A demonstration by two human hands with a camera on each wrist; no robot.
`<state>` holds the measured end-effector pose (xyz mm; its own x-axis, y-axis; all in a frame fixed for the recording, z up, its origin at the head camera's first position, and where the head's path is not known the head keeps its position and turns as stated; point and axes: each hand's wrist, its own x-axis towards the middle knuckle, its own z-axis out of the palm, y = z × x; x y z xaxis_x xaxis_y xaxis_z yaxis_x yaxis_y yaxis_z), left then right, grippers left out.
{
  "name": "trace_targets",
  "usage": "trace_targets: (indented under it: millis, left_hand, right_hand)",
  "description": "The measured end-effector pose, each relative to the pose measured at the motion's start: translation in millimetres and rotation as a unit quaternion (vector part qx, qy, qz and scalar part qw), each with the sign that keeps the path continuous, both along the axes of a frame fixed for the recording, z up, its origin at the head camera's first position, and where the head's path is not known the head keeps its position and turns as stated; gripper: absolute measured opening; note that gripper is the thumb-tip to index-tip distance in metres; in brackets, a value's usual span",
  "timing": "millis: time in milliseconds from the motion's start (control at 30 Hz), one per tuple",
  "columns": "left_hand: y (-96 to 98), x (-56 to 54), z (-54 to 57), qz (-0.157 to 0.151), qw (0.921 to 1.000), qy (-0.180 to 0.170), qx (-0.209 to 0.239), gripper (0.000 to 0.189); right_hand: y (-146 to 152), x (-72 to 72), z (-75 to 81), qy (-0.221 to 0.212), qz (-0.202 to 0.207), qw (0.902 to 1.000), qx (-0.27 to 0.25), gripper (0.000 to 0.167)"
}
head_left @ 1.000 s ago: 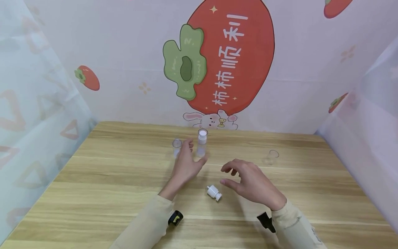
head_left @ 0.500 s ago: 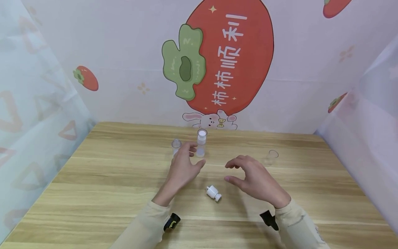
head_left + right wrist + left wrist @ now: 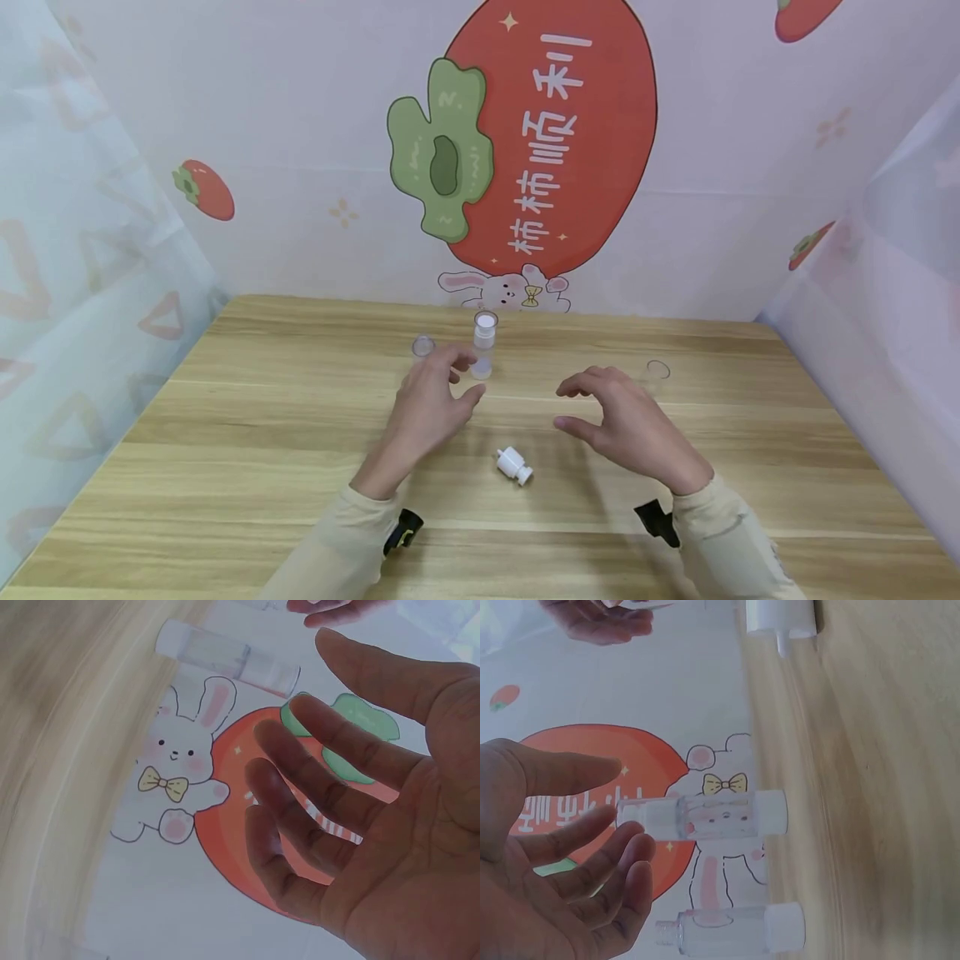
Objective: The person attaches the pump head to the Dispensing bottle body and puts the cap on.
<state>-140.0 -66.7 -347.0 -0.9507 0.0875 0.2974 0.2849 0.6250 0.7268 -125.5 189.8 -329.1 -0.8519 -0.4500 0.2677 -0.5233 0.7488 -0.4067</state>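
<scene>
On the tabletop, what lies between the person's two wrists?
A white pump top, lying on its side on the table; the head view shows this.

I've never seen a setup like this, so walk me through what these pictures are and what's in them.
There's no machine, just a person's bare left hand and right hand. The wide view comes from a camera worn on the head; the two close views come from one on each wrist. On the wooden table stand a clear bottle with a white top and a second bottle with a bare neck. A white pump piece lies on its side, nearer the person. Neither hand seems to hold anything: the fingers are loosely bent. The left fingers are close to the first bottle, but I can't tell whether they touch.
</scene>
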Motion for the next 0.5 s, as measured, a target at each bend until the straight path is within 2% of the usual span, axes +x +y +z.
trace_targets:
  millis: [200,500]
  left_hand:
    - [-5.2,0.3,3.6,0.002,0.9992,0.002,-0.039,0.032]
    - [-19.3,-2.5,9.7,0.038,0.9981,0.028,-0.039,0.033]
  right_hand:
    - [4.4,-1.9,1.4,0.004,-0.013,0.9999,0.006,0.026]
    - [9.5,-2.0,4.3,0.005,-0.029,0.9995,0.01,0.026]
